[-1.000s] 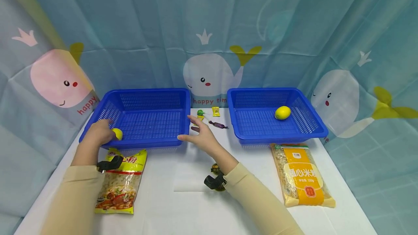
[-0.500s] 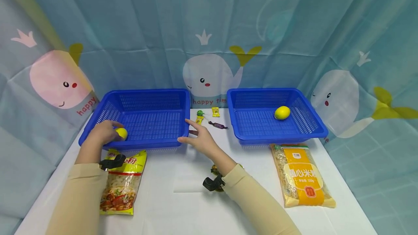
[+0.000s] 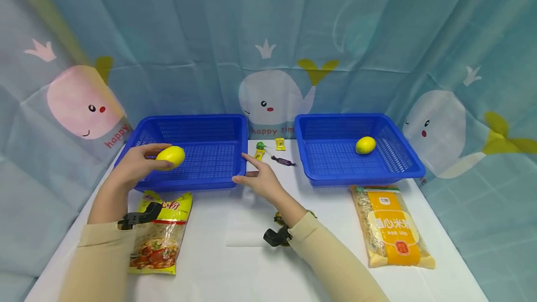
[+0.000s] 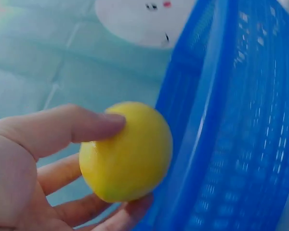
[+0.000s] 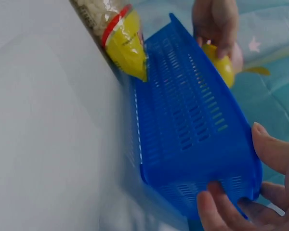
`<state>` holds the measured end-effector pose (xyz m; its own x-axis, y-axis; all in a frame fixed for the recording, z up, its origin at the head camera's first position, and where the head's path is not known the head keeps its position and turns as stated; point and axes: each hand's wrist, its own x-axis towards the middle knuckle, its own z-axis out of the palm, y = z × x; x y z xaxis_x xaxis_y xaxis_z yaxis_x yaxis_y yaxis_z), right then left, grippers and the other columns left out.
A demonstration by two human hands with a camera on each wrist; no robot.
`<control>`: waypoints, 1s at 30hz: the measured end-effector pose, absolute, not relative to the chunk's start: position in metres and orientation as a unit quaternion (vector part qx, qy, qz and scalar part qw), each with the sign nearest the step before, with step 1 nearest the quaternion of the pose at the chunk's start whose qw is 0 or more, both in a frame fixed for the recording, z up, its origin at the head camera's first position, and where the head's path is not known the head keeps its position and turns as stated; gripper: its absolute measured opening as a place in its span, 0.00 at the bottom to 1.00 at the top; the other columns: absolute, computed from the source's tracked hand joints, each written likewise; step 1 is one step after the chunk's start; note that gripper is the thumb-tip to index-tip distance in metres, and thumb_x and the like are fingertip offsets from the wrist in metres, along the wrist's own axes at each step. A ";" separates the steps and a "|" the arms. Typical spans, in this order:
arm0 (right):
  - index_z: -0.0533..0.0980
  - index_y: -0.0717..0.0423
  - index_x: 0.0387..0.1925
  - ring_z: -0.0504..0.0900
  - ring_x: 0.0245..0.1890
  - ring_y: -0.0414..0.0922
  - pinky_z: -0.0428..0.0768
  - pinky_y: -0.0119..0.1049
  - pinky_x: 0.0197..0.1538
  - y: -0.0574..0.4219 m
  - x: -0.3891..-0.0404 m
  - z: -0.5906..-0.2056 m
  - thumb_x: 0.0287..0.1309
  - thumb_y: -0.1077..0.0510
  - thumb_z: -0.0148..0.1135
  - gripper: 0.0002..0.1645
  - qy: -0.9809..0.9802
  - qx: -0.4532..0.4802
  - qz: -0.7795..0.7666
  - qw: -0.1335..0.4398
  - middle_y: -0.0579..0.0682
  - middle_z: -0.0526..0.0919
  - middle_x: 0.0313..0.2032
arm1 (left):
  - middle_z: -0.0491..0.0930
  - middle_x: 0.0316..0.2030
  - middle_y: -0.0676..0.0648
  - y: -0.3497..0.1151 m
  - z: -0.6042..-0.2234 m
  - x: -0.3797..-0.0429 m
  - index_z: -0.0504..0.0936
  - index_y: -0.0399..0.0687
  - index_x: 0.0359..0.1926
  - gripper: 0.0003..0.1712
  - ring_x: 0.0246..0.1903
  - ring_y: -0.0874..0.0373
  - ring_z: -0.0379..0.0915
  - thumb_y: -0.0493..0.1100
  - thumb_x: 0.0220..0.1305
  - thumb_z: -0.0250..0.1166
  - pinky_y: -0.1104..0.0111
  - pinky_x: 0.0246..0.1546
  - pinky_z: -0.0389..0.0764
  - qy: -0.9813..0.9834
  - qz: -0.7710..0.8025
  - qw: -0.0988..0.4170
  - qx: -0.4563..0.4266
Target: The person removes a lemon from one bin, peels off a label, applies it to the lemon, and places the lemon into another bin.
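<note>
In the head view my left hand (image 3: pixel 136 164) holds a yellow lemon (image 3: pixel 173 156) over the left blue basket (image 3: pixel 201 183). The thumb lies on one side of the lemon (image 4: pixel 130 156) and the fingers behind and below it in the left wrist view. My right hand (image 3: pixel 263 181) is at the right end of that same basket, thumb by the near corner and a forefinger at the rim. Its fingers are spread and fairly straight against the basket's end (image 5: pixel 202 173) in the right wrist view. The right blue basket (image 3: pixel 369 181) contains another lemon (image 3: pixel 366 145).
Between the baskets lie a green lollipop (image 3: pixel 260 145), yellow-wrapped candies (image 3: pixel 279 143) and a purple-wrapped candy (image 3: pixel 283 161). A yellow-topped noodle bag (image 3: pixel 161 241) lies in front of the left basket, an orange-labelled bag (image 3: pixel 392 227) before the right one. Curtains (image 3: pixel 189 36) surround the table.
My left hand has lifted the lemon from the near left corner of the left basket and carried it up and rightward. My right hand stays at the basket's right end.
</note>
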<state>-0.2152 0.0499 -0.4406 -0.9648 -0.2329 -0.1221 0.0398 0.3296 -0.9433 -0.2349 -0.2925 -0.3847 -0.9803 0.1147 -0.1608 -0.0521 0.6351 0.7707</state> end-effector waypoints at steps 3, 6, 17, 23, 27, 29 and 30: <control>0.63 0.30 0.75 0.81 0.61 0.46 0.82 0.47 0.59 0.051 -0.214 -0.440 0.56 0.43 0.74 0.47 0.808 -0.055 -0.575 0.117 0.49 0.67 0.73 | 0.65 0.68 0.36 -0.284 -0.380 -0.228 0.66 0.51 0.75 0.44 0.63 0.39 0.61 0.56 0.62 0.72 0.46 0.59 0.67 0.881 0.461 0.095 0.034; 0.63 0.29 0.74 0.81 0.60 0.45 0.81 0.47 0.59 0.050 -0.213 -0.439 0.56 0.43 0.74 0.47 0.805 -0.057 -0.579 0.118 0.48 0.67 0.73 | 0.66 0.69 0.38 -0.275 -0.375 -0.220 0.65 0.53 0.75 0.43 0.64 0.41 0.61 0.56 0.63 0.71 0.47 0.60 0.66 0.872 0.481 0.085 0.031; 0.65 0.30 0.73 0.85 0.53 0.41 0.82 0.47 0.57 0.059 -0.210 -0.441 0.57 0.42 0.73 0.44 0.800 -0.069 -0.583 0.122 0.49 0.85 0.56 | 0.72 0.66 0.38 -0.225 -0.374 -0.197 0.64 0.45 0.74 0.42 0.62 0.44 0.69 0.57 0.66 0.68 0.77 0.53 0.76 0.853 0.517 0.058 0.046; 0.71 0.34 0.70 0.86 0.53 0.43 0.84 0.46 0.55 0.069 -0.206 -0.437 0.59 0.40 0.71 0.38 0.793 -0.077 -0.594 0.109 0.44 0.77 0.66 | 0.71 0.67 0.40 -0.212 -0.380 -0.192 0.67 0.47 0.72 0.40 0.63 0.45 0.71 0.59 0.67 0.67 0.60 0.64 0.76 0.838 0.537 0.076 0.066; 0.73 0.38 0.67 0.85 0.53 0.47 0.85 0.43 0.54 0.076 -0.203 -0.432 0.61 0.41 0.70 0.34 0.789 -0.085 -0.602 0.088 0.43 0.75 0.67 | 0.70 0.68 0.42 -0.205 -0.387 -0.188 0.70 0.52 0.72 0.37 0.62 0.44 0.73 0.57 0.67 0.67 0.47 0.67 0.71 0.825 0.554 0.089 0.074; 0.74 0.40 0.67 0.85 0.54 0.47 0.85 0.41 0.53 0.079 -0.201 -0.429 0.62 0.43 0.69 0.33 0.779 -0.096 -0.615 0.075 0.44 0.77 0.66 | 0.70 0.67 0.42 -0.198 -0.391 -0.186 0.70 0.52 0.71 0.36 0.61 0.44 0.73 0.56 0.67 0.67 0.47 0.67 0.71 0.817 0.564 0.088 0.080; 0.74 0.41 0.67 0.85 0.54 0.47 0.85 0.40 0.52 0.080 -0.199 -0.427 0.62 0.44 0.69 0.32 0.772 -0.103 -0.623 0.068 0.45 0.77 0.65 | 0.71 0.67 0.42 -0.194 -0.394 -0.185 0.71 0.52 0.71 0.35 0.60 0.45 0.73 0.56 0.67 0.67 0.49 0.66 0.71 0.815 0.567 0.088 0.083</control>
<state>-0.1994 0.0804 -0.4274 -0.9695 -0.2440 0.0245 -0.0756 0.2025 -0.9763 -0.1854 -0.1939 -0.3938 -0.9709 0.2346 -0.0485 0.0361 0.3431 0.9386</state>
